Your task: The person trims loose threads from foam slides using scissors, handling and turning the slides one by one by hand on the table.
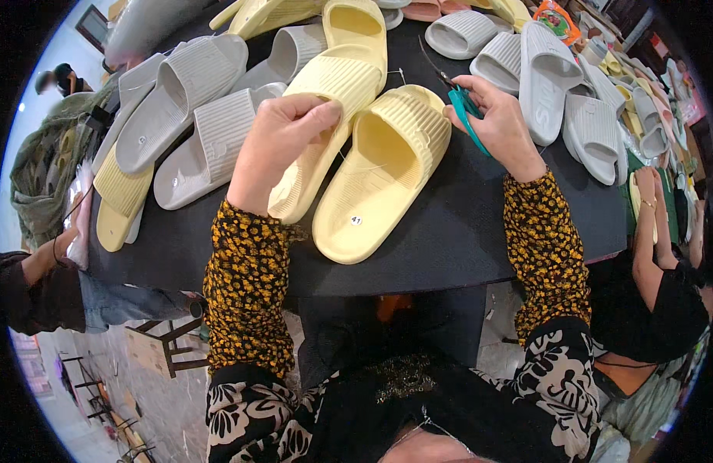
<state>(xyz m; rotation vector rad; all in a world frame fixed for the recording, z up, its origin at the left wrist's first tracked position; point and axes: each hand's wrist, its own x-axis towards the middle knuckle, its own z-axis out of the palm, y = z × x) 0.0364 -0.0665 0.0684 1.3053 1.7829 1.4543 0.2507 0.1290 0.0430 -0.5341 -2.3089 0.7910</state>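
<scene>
Two pale yellow slide slippers lie side by side in front of me on a dark table. On the left one, the yellow slipper (337, 77), the fingers of my left hand (283, 143) are closed at the edge of its ribbed strap. The right-hand slipper (372, 185) has its toe opening facing away, and a small round white sticker marks its heel. Thin clear thread shows between the pair. My right hand (499, 127) grips teal-handled scissors (466, 116) just right of the pair, with the dark blades pointing up and away.
Grey slippers (183, 92) lie to the left, with another yellow slipper (125, 197) beside them. More grey slippers (553, 77) are on the right, near an orange packet (557, 19). People work on both sides; a person's arms (645, 216) reach in at right. A wooden stool (160, 347) stands below left.
</scene>
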